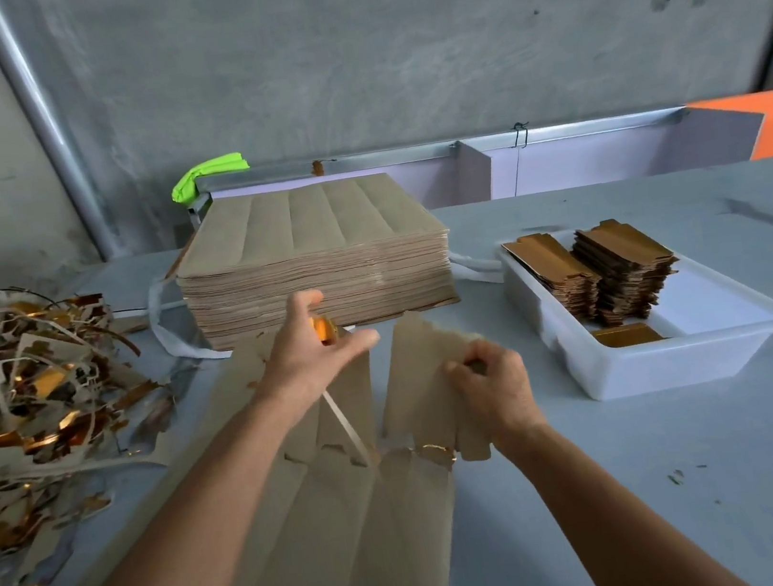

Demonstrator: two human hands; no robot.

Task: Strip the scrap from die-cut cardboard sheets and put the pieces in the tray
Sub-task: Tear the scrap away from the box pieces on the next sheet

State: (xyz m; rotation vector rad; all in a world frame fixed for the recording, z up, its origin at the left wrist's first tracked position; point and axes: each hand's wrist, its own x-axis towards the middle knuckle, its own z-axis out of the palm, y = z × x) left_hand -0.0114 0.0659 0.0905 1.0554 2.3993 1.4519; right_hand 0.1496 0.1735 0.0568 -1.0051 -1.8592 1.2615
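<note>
Scrap strip (344, 424) peels from the sheet (306, 505), left hand (313, 354) pinching it; right hand (494, 387) clamps a freed piece (420, 363), tray (685, 358) at three o'clock.

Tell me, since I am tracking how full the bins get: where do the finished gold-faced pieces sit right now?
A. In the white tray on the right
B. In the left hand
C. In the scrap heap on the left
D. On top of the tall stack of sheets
A: the finished pieces stand stacked inside the white tray on the right side of the table, apart from the tall stack of sheets and the scrap heap.
</note>
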